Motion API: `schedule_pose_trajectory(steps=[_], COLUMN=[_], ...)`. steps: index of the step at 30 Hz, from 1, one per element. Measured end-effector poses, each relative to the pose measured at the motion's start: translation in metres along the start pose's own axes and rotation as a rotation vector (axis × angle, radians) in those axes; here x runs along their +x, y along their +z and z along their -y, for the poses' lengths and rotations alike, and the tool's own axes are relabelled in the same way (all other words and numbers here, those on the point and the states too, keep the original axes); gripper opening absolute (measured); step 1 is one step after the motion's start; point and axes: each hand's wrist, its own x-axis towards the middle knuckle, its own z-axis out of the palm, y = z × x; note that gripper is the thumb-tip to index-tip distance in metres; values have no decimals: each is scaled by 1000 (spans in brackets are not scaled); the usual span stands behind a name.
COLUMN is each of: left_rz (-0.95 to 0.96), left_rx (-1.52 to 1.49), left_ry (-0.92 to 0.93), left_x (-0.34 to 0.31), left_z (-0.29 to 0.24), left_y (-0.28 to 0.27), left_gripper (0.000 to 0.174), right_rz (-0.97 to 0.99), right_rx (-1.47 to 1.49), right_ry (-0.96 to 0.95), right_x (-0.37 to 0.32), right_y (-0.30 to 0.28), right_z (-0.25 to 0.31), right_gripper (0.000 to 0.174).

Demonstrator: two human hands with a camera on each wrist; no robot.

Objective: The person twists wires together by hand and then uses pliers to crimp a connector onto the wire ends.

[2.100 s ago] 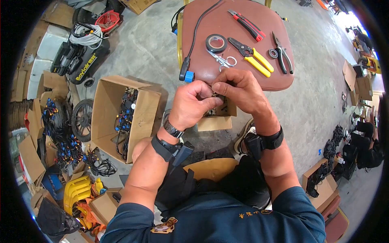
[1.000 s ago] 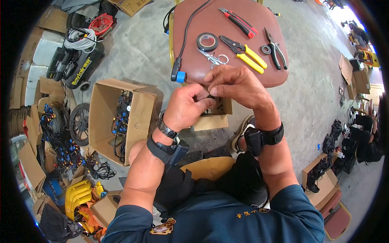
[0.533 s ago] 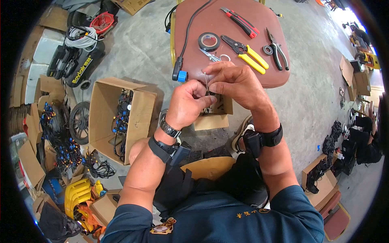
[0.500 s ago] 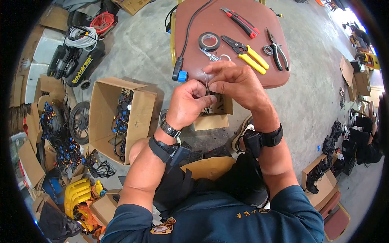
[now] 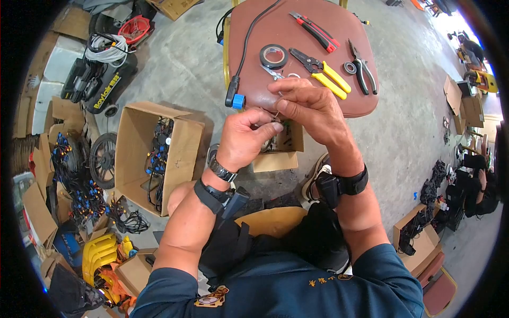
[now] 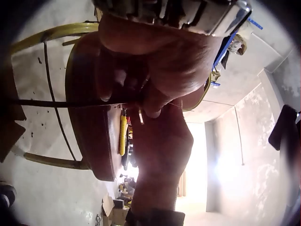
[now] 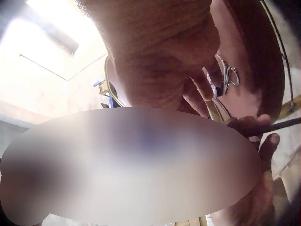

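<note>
My left hand [image 5: 244, 135] grips a black cable [image 6: 56, 103], which runs off to the left in the left wrist view and shows dark beside the fingers in the right wrist view. From its fingertips a thin wire [image 5: 277, 114] sticks out. My right hand [image 5: 315, 111] pinches that wire between thumb and forefinger, close above the left thumb. Both hands are over the near edge of a brown chair seat [image 5: 257, 32]. Silver scissors [image 5: 270, 71] lie on the seat just beyond the right fingers, which partly cover them.
Black tape [image 5: 263, 56], yellow-handled wire strippers [image 5: 331, 82], a red utility knife [image 5: 316, 33] and pliers [image 5: 361, 69] lie on the seat. A cable with a blue connector [image 5: 238, 100] rests at its left. Below stands a small carton [image 5: 275, 161]; a larger one [image 5: 185, 159] holds cables.
Half a second ago the thin wire stood upright past the right fingertips; now it leans right between the right fingers. The right fingertips have shifted slightly right, the left hand hardly at all.
</note>
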Motion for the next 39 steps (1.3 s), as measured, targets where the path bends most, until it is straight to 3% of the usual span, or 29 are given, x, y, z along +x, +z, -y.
schedule_pose_trajectory(steps=[4, 9, 13, 15, 16, 22, 25, 30, 39], left_rz=[-42, 17, 84, 95, 100, 143, 160, 86, 85], left_rx=[119, 178, 127, 144, 154, 91, 190, 103, 51], left_ry=[101, -1, -93, -12, 29, -150, -6, -81, -93], left_x=[0, -3, -5, -4, -4, -3, -1, 1, 1], left_z=[-6, -11, -4, -6, -7, -23, -22, -9, -11], left_y=[3, 2, 4, 9, 11, 6, 5, 4, 2], left_gripper=[10, 8, 12, 14, 15, 9, 6, 7, 16], right_rz=[-23, -15, 128, 212, 212, 148, 120, 47, 9], right_rx=[-84, -107, -17, -16, -39, -34, -108, -282, -291], right_ry=[-79, -116, 22, 39, 31, 9, -70, -237, -195], right_x=[1, 1, 1, 1, 0, -2, -1, 0, 0], right_y=[4, 6, -2, -6, -7, -14, -15, -11, -9], right_z=[1, -5, 0, 2, 4, 8, 4, 3, 5], right_gripper=[11, 11, 11, 11, 11, 11, 11, 10, 12])
